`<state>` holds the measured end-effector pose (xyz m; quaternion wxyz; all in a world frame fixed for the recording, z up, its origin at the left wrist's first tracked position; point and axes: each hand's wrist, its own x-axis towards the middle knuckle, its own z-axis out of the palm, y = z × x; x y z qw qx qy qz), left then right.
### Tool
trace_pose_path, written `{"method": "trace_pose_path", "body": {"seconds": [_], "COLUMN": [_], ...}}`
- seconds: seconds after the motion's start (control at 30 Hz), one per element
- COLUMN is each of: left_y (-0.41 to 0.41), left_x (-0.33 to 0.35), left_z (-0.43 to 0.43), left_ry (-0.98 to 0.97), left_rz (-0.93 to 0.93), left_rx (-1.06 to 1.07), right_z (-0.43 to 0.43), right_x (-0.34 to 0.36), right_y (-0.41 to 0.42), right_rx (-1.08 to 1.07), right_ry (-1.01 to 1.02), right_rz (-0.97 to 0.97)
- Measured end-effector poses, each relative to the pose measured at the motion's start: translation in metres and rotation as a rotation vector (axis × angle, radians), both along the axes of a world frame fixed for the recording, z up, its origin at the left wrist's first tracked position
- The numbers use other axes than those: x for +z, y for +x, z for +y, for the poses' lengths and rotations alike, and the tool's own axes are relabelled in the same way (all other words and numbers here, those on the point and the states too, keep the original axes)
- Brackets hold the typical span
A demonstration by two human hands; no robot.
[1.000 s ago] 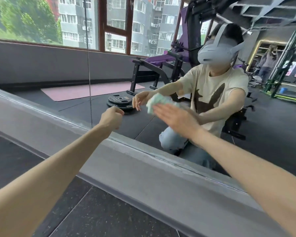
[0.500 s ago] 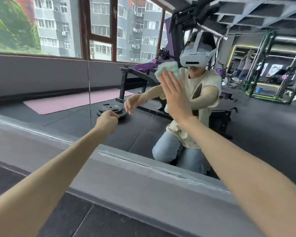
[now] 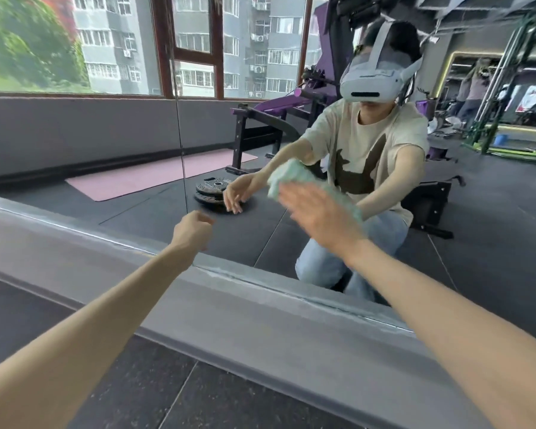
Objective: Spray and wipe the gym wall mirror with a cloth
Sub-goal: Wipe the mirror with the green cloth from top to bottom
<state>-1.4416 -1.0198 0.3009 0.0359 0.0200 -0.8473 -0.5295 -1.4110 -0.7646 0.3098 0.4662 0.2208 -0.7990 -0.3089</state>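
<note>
Cloth (image 3: 287, 178) lower on mirror (image 3: 106, 144) than before, under flat right hand (image 3: 316, 218); left hand (image 3: 192, 230) loosely curled, empty.

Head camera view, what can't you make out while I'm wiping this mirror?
All in the head view:
- Cloth: mostly covered by the right hand, and motion-blurred.
- Spray or streaks on the mirror: not discernible among the reflections.
- Left hand: fingers curled away from the camera, seen only in reflection.
- Spray bottle: nowhere in frame.
</note>
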Motion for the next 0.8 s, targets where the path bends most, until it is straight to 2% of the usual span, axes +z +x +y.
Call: {"method": "trace_pose_path", "body": {"seconds": [0.07,0.17,0.33,0.4,0.43,0.5,0.6,0.67,0.73,0.77,0.8], "left_y": [-0.012,-0.024,-0.031,-0.026,-0.023,-0.018,-0.015,-0.013,-0.013,-0.011,-0.009], "left_x": [-0.009,-0.018,-0.035,-0.039,-0.039,-0.035,-0.021,-0.011,-0.006,-0.005,-0.005], "left_z": [-0.005,-0.013,-0.021,-0.017,-0.014,-0.009,-0.002,0.002,0.009,0.012,0.014], "left_ry": [0.013,0.026,0.081,0.109,0.115,0.114,0.109,0.106,0.111,0.112,0.115], "left_rz": [-0.009,0.006,-0.049,-0.089,-0.099,-0.090,-0.047,-0.024,0.015,0.022,0.022], "left_rx": [0.008,0.018,0.020,0.018,0.001,-0.026,-0.033,-0.024,-0.013,-0.017,-0.020], "right_z": [-0.019,-0.045,-0.068,-0.059,-0.051,-0.034,-0.011,0.005,-0.003,-0.012,-0.016], "right_x": [-0.033,-0.078,-0.142,-0.147,-0.141,-0.107,-0.007,0.049,0.069,0.057,0.025], "right_y": [-0.016,-0.039,-0.046,-0.041,-0.036,-0.026,-0.011,-0.011,-0.012,-0.011,-0.010], "right_rx": [0.035,0.024,-0.089,-0.028,0.014,0.104,0.047,-0.012,-0.052,-0.029,-0.074], "right_ry": [0.096,0.136,0.255,0.267,0.252,0.213,0.155,0.031,-0.132,-0.161,-0.070], "right_rz": [-0.106,-0.146,-0.483,-0.537,-0.518,-0.343,0.000,0.152,0.180,0.182,0.139]}}
